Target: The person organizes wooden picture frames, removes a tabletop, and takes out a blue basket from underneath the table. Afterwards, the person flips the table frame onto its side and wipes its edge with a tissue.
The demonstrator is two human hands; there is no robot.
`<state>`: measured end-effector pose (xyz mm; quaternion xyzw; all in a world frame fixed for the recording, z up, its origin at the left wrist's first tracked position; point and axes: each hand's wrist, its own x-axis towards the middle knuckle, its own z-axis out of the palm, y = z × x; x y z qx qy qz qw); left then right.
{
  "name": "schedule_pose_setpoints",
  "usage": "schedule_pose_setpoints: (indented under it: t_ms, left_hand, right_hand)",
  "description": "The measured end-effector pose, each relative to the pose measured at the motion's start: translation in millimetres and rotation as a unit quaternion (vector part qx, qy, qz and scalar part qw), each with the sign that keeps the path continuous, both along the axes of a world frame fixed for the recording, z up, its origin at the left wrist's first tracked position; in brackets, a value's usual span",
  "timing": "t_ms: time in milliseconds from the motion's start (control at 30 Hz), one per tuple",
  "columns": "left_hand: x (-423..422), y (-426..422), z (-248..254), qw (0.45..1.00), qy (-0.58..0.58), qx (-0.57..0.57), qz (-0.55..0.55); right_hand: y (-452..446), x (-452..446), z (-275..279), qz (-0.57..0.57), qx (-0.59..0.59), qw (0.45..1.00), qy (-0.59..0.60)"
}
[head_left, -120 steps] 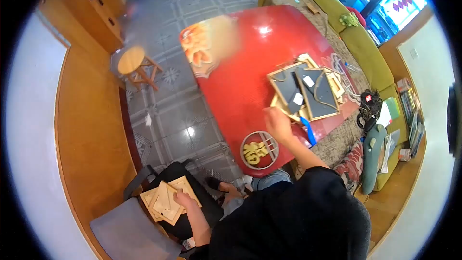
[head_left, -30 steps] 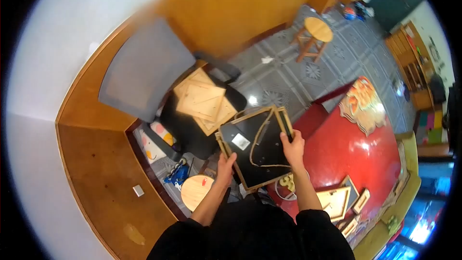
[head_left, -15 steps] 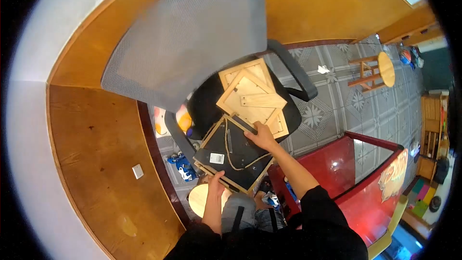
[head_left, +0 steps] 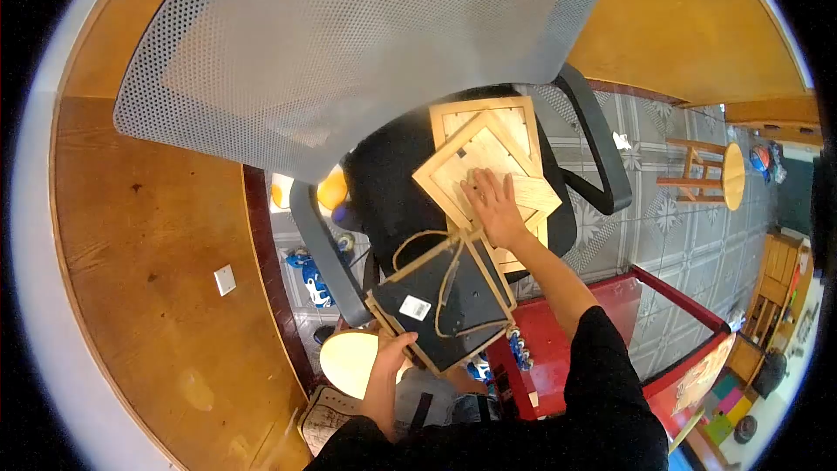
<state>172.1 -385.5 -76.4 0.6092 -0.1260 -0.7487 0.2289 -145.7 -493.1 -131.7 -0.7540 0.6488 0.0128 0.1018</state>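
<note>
My left hand (head_left: 394, 351) grips the near left corner of a wood-edged frame with a black back (head_left: 475, 301). A white label (head_left: 415, 307) and a loose rope (head_left: 443, 296) show on that back. My right hand (head_left: 495, 209) lies with fingers spread on a pale wooden picture frame (head_left: 449, 176), back side up, by its wooden stand leg (head_left: 536, 192). Beneath it is another pale frame (head_left: 488, 107), turned at a different angle. Both pale frames rest on the black seat (head_left: 384, 179) of an office chair.
The chair's grey mesh backrest (head_left: 366, 44) rises beyond the seat, between two black armrests (head_left: 600, 135). A round stool (head_left: 349, 362) stands at lower left. To the right is a red glass-sided table (head_left: 571, 331); a wooden stool (head_left: 732, 176) stands farther off.
My right hand has let go of the black-backed frame and moved onto the pale frames. The black-backed frame stays in my left hand. The view has shifted closer to the chair.
</note>
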Motion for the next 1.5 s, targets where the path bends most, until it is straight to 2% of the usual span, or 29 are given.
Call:
schedule_pose_setpoints:
  t_ms: [100,233,333,433,500,600,633,800,900,967,1000,1033,1100,1133,1233,1300,1367,1433,1500]
  left_hand:
    - [4,8,8,1.0,-0.013,0.015,-0.005]
    - [17,23,-11,0.997,0.004,0.065,-0.045]
    - [11,23,-17,0.998,0.037,0.049,0.015]
    - [-3,11,-23,0.998,0.042,0.026,0.028]
    - [-14,1,-27,0.995,0.08,-0.009,0.051]
    - [-22,-14,-43,0.992,0.107,-0.019,0.066]
    - [-24,-19,-46,0.995,0.066,0.019,0.072]
    - [-39,-44,-44,0.99,0.085,-0.046,0.104]
    - [-32,-36,-56,0.986,0.07,-0.026,0.147]
    - [-25,-23,-76,0.984,0.052,-0.036,0.166]
    - [-17,-16,-86,0.979,0.06,-0.007,0.196]
    - [-10,-10,-97,0.971,0.067,0.021,0.227]
    - [-10,-8,-91,0.97,0.072,0.022,0.232]
    - [-11,-7,-89,0.967,0.072,0.018,0.245]
    - [-14,-4,-86,0.965,0.058,0.009,0.254]
    - [-20,-10,-73,0.97,0.0,0.01,0.243]
    - [-6,-8,-88,0.971,0.024,0.017,0.237]
    - [-5,-8,-89,0.972,0.048,0.027,0.23]
    - [-9,-13,-75,0.97,0.032,0.04,0.239]
  right_hand:
    - [5,9,-16,-0.032,-0.012,0.997,-0.073]
    - [-1,8,11,-0.04,0.059,0.991,-0.113]
    - [-1,6,8,-0.036,0.064,0.992,-0.106]
    - [0,-1,-4,-0.021,0.067,0.996,-0.049]
    - [0,-7,-12,0.022,0.001,0.997,0.076]
    - [-2,-21,-9,0.034,0.018,0.999,0.033]
    - [-4,-25,-9,0.039,0.014,0.999,0.01]
    - [-9,-29,-3,0.072,0.064,0.991,0.094]
    - [-8,-29,4,0.056,0.034,0.996,0.053]
    - [-6,-34,16,0.03,0.083,0.994,-0.06]
    - [-2,-36,14,0.023,-0.029,0.994,-0.099]
    - [5,-37,10,0.023,-0.027,0.995,-0.097]
    - [22,-35,2,-0.13,-0.045,0.983,-0.125]
    - [30,-32,-2,-0.133,-0.112,0.975,-0.139]
    - [51,-11,2,-0.144,-0.059,0.97,-0.186]
    - [59,3,6,-0.145,-0.075,0.969,-0.185]
    - [69,13,6,-0.222,-0.128,0.96,-0.112]
    - [97,17,2,-0.252,-0.115,0.954,-0.112]
    - [120,28,-6,-0.443,-0.182,0.877,-0.047]
